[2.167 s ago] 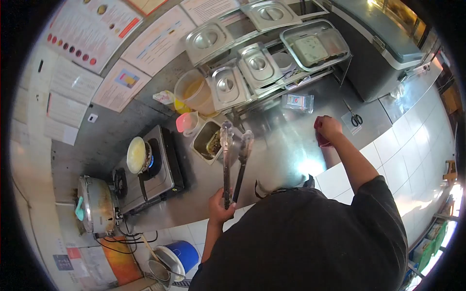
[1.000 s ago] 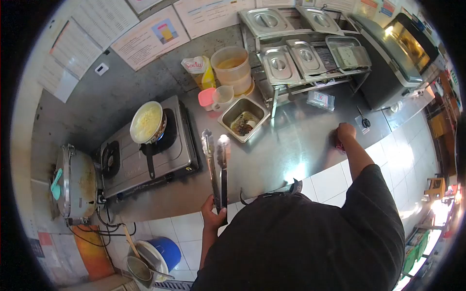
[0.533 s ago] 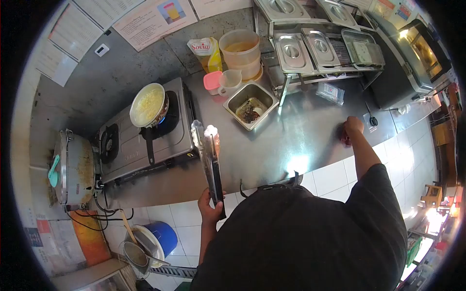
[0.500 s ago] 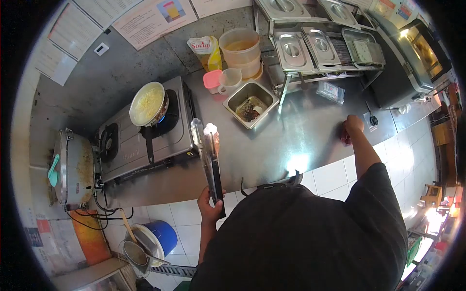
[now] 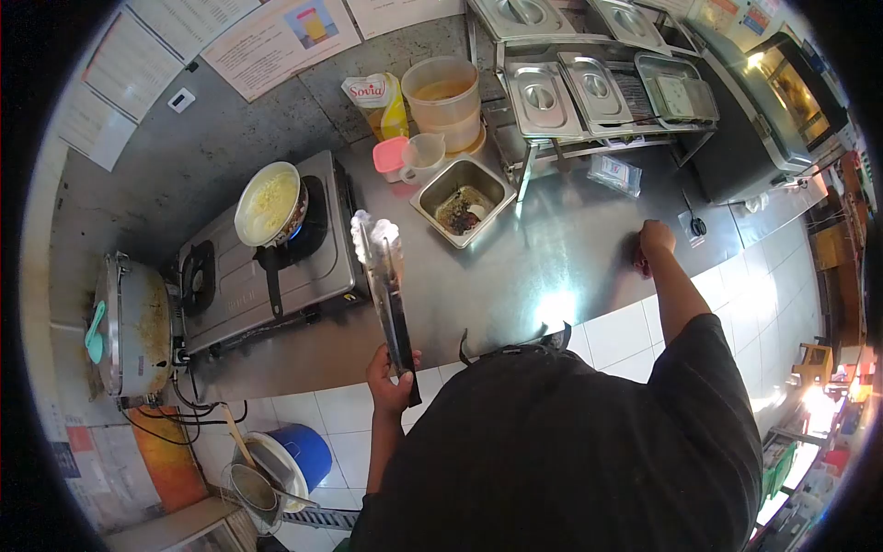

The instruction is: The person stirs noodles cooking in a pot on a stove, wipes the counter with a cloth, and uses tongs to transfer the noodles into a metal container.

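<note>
My left hand [image 5: 394, 379] is wrapped round the black handles of metal tongs [image 5: 394, 317]. Their tips point up over the counter beside the stove, slightly apart, with nothing visible between them. Farther right, my right hand [image 5: 657, 237] is closed on a small dark red bundle [image 5: 642, 265], perhaps a cloth, pressed to the steel counter near its front edge. On the lit burner stands a pan [image 5: 269, 204] with pale yellow bubbling contents, its black handle toward me. A square steel container [image 5: 501, 195] with dark residue and a pale lump sits between the tongs and the back wall.
A two-burner stove [image 5: 239, 290] and a big lidded pot [image 5: 145, 322] are at left. Behind the steel container stand a clear measuring jug [image 5: 425, 156], a pink-lidded tub [image 5: 391, 155] and a large bucket [image 5: 446, 97]. Black scissors [image 5: 696, 224] lie beyond my right hand.
The whole scene has shifted slightly left in view. Both hands keep their holds, and the tongs stay raised at nearly the same spot.
</note>
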Available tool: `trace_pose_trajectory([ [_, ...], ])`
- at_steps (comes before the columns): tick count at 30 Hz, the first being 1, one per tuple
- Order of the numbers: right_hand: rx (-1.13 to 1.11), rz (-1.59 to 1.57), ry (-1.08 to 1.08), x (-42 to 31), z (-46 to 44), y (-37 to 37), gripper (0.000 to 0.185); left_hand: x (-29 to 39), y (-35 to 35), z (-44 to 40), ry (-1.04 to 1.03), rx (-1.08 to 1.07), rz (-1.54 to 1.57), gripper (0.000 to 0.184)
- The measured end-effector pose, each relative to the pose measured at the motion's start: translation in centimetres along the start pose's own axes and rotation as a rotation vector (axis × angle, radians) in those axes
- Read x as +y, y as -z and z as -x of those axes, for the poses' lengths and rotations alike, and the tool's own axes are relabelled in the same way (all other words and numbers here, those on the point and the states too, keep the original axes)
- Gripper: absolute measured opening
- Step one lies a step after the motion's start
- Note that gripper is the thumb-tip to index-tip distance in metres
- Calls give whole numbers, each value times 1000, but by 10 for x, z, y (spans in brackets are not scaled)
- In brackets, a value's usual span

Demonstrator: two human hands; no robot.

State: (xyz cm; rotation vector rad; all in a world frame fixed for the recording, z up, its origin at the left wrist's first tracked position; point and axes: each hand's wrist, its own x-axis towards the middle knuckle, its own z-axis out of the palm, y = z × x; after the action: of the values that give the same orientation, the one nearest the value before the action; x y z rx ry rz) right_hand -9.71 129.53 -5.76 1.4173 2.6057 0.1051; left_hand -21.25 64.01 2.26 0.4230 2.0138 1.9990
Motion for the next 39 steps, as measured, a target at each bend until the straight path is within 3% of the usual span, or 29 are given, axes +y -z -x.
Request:
trace_pose_trajectory([
  [3,-19,3,36,1,1,2,19,7,6,-1,-13,-40,-79,51],
  [6,-160,30,223,3,29,12,20,10,10,4,7,-35,-119,50],
  [7,-322,12,226,-13,53,39,20,11,11,6,16,-26,-121,49],
  [9,-285,56,525,-22,102,48,16,5,14,11,9,5,-76,51],
  [11,-249,-259,482,-35,143,29,18,-1,15,13,16,35,-34,52],
  [13,-38,-231,652,-46,175,-4,13,-4,16,15,42,61,2,55],
  [14,-82,-263,620,-64,202,28,17,-6,17,16,34,55,3,56],
  [15,68,-347,594,-73,216,13,20,-6,18,15,24,50,4,57],
  [17,56,-480,618,-98,235,10,23,-3,18,9,12,35,-1,58],
  [18,-65,-576,614,-113,246,26,32,0,18,6,12,22,-6,58],
  [19,51,-567,854,-117,248,13,47,3,17,2,12,3,-11,58],
  [20,-31,-524,933,-126,249,6,58,6,17,-3,1,-12,-19,58],
  [21,9,-524,1065,-134,247,11,58,8,16,-9,-10,-30,-25,58],
  [23,-66,-601,1096,-152,241,23,52,12,11,-17,-18,-56,-20,58],
  [26,156,-623,1054,-159,206,13,31,17,2,-25,-28,-83,-12,56],
  [28,287,-484,840,-145,179,15,23,20,0,-29,-49,-123,-32,53],
  [30,283,-362,620,-106,145,7,29,20,5,-25,-27,-139,-105,52],
  [32,69,-272,330,-52,124,26,31,18,12,-24,-32,-137,-170,51],
  [33,10,-306,144,-19,115,20,32,17,16,-22,-44,-129,-199,50],
  [34,92,-304,50,29,90,-26,35,15,19,-20,-56,-119,-226,50],
  [35,-46,-373,-138,62,94,-14,35,15,20,-18,-77,-116,-268,52],
  [36,57,-362,-224,76,122,18,35,15,21,-15,-99,-106,-309,53],
  [38,47,-330,-341,147,107,-39,24,21,21,-11,-108,-113,-424,56],
  [39,7,-555,-377,140,124,-13,23,28,20,-10,-95,-125,-497,56],
])
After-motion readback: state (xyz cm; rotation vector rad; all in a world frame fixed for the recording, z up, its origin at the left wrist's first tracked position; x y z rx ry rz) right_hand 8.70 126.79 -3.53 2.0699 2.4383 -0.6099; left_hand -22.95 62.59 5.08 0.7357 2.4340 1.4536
